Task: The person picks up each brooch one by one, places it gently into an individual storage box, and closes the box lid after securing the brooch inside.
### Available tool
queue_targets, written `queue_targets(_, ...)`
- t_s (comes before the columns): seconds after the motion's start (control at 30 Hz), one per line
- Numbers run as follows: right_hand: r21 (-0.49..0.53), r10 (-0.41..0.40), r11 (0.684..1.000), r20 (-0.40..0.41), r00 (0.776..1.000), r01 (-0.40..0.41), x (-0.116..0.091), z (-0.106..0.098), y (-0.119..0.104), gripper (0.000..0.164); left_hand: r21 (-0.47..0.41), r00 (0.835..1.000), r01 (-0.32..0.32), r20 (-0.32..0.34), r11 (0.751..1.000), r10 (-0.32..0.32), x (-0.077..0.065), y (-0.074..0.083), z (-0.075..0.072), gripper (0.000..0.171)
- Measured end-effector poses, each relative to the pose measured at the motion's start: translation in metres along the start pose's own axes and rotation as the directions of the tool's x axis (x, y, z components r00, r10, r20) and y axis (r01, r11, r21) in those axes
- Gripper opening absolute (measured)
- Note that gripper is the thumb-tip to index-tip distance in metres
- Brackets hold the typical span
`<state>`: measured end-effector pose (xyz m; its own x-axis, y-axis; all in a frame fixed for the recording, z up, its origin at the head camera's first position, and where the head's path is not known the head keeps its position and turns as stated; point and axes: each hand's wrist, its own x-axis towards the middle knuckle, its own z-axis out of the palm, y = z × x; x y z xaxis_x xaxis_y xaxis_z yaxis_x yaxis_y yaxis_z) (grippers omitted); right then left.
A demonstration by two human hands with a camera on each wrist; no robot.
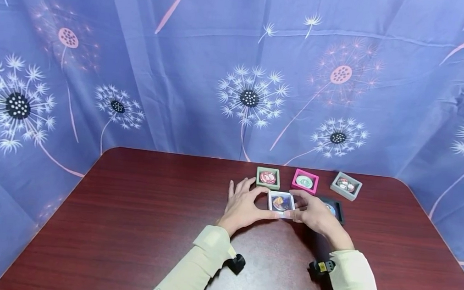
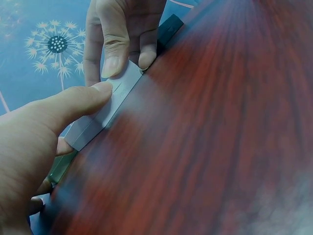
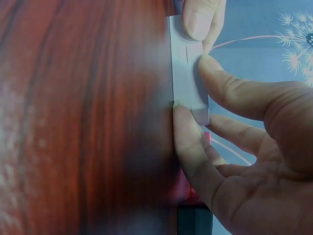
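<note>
A small white square box (image 1: pixel 293 201) with a dark and orange picture inside lies between both hands, close to the table surface. My left hand (image 1: pixel 243 209) pinches its left side, thumb on the near edge and index finger at the far left corner. From the right, my right hand (image 1: pixel 316 215) grips it with thumb at the near edge and a finger at the far corner. A fine seam runs along the side of the white box (image 2: pixel 100 115) in the left wrist view. Both thumbs press close together on that near side. Remaining left fingers spread beside the green box (image 1: pixel 258 178).
Behind the hands stand a pink box (image 1: pixel 302 190) and a grey box (image 1: pixel 343 193), each with a round patterned piece inside. A black box (image 1: pixel 341 213) sits just right of my right hand. The dark red wooden table (image 1: pixel 147 211) ends at a blue dandelion curtain (image 1: pixel 187 90).
</note>
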<state>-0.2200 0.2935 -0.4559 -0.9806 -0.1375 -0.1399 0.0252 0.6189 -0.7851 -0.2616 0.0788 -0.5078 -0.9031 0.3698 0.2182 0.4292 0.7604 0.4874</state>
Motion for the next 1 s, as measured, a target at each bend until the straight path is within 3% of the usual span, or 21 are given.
queue_targets(0.7, -0.025, -0.035, 0.999, -0.008, 0.999, 0.034, 0.0015, 0.0023, 0.0021, 0.065, -0.008, 1.000, -0.010, -0.004, 1.000, 0.010, 0.0017, -0.0034, 0.0020, 0.083)
queue_targets(1.0, -0.024, -0.002, 1.000, -0.014, 1.000, 0.002, 0.0028, -0.0003, 0.0038, 0.066, -0.003, 1.000, -0.024, -0.007, 1.000, 0.024, 0.0052, -0.0030, 0.0027, 0.083)
